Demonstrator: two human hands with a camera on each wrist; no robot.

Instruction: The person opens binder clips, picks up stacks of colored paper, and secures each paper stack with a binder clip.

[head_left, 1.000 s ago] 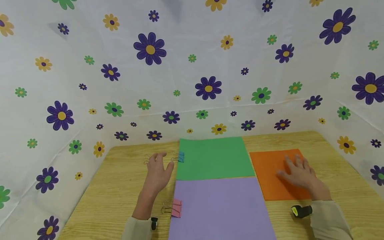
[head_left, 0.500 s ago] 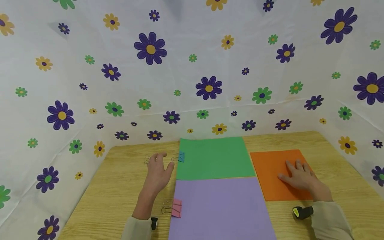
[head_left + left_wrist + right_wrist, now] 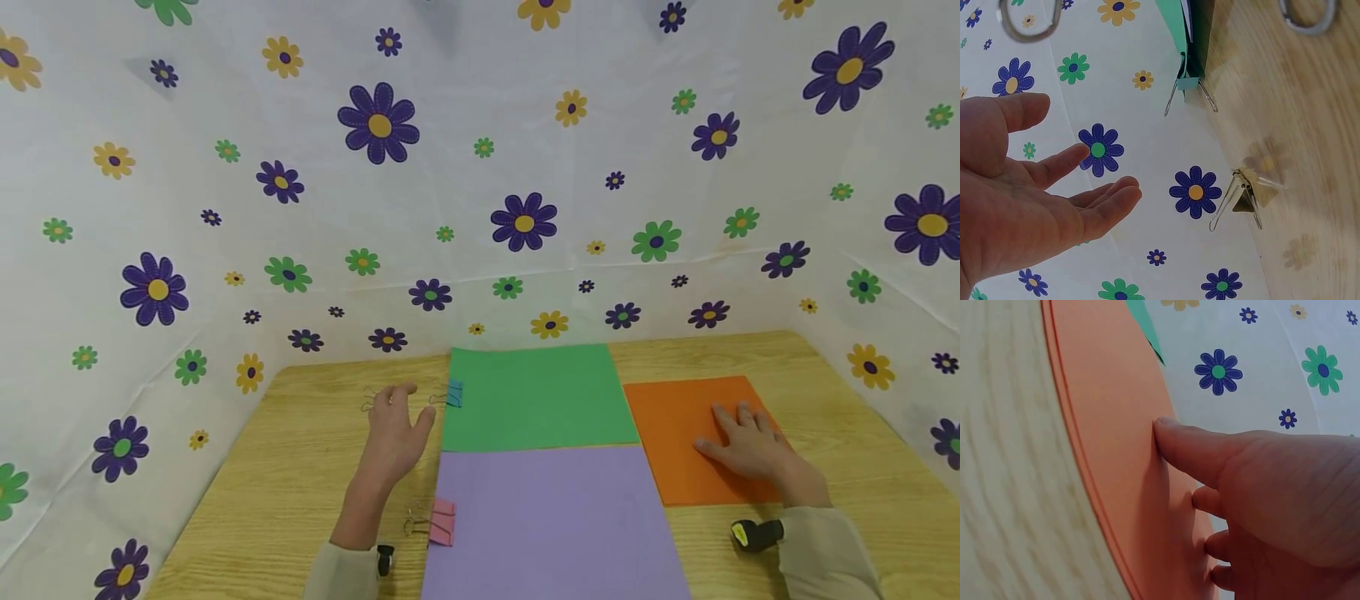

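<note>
My right hand (image 3: 750,446) rests with its fingertips and thumb on an orange paper stack (image 3: 675,425) at the right; the right wrist view shows the thumb (image 3: 1191,447) touching the surface, fingers spread. My left hand (image 3: 396,442) is held above the table with nothing in it, palm and loosely bent fingers visible in the left wrist view. Nearest to it are a gold binder clip (image 3: 1242,190) on the table and a blue binder clip (image 3: 454,393) gripping the left edge of a green sheet (image 3: 540,396).
A purple sheet (image 3: 555,517) lies in front of the green one, with a pink binder clip (image 3: 442,523) on its left edge. Flower-printed white cloth (image 3: 480,183) walls surround the wooden table (image 3: 285,467) at the back and sides.
My right hand, blurred and with fingers lifted a second ago, has come down onto the orange paper. My left hand has kept its place.
</note>
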